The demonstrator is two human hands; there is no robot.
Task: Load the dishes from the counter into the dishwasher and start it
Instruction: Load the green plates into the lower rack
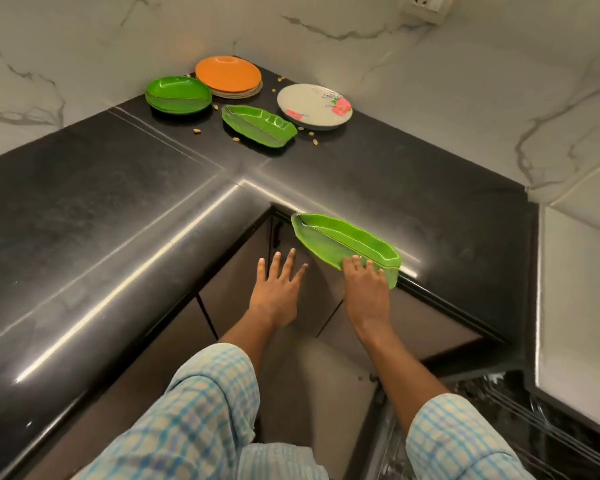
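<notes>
Here the right hand (364,282) grips the near end of the leaf-shaped green plate (340,237), its long axis running leftward along the counter (465,220) edge, while the left hand (278,289) hovers spread, empty, beside it.

We see white wall tiles (430,98), veined in grey like marble, meeting in a corner behind an L-shaped black polished stone counter (101,202). High on the right-hand wall sits a white wall socket (425,5), partly cut off by the top edge. The counter's rounded front edge carries long bright streaks of reflected light. Beneath it we find grey-brown cabinet doors (232,282), one with a slim black handle (277,233). At the far right a pale flat panel (579,289) adjoins the counter.
</notes>
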